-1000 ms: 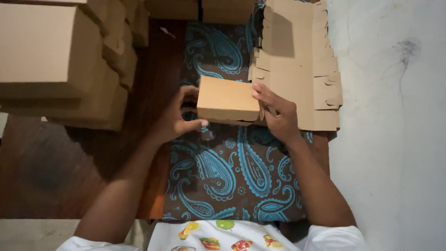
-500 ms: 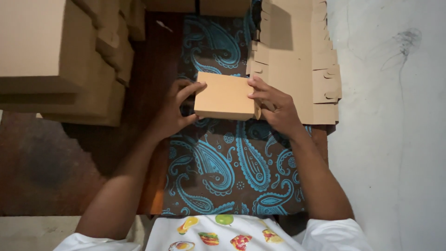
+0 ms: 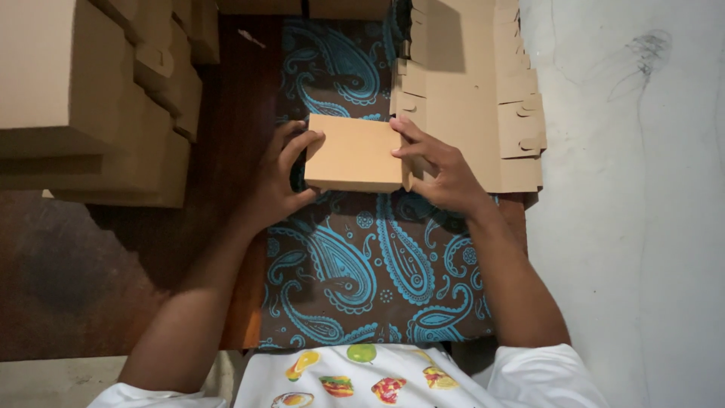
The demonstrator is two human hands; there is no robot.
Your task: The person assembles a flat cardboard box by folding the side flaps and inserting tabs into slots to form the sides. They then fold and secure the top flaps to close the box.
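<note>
A small closed brown cardboard box point(image 3: 353, 153) is held over a dark cloth with a blue paisley pattern point(image 3: 362, 264). My left hand point(image 3: 278, 177) grips its left end, thumb below and fingers over the top edge. My right hand point(image 3: 442, 170) holds the right end, fingers pressed on the top face near the corner. Both hands are on the same box.
A stack of flat, die-cut cardboard blanks point(image 3: 472, 91) lies right behind my right hand. Several assembled brown boxes point(image 3: 91, 98) are piled at the left. A pale wall or floor surface point(image 3: 642, 204) runs along the right. Dark wood point(image 3: 83, 279) shows at the lower left.
The box has been turned slightly so its broad top face shows, and my left fingers have moved up over its left edge. My hands stay in about the same place.
</note>
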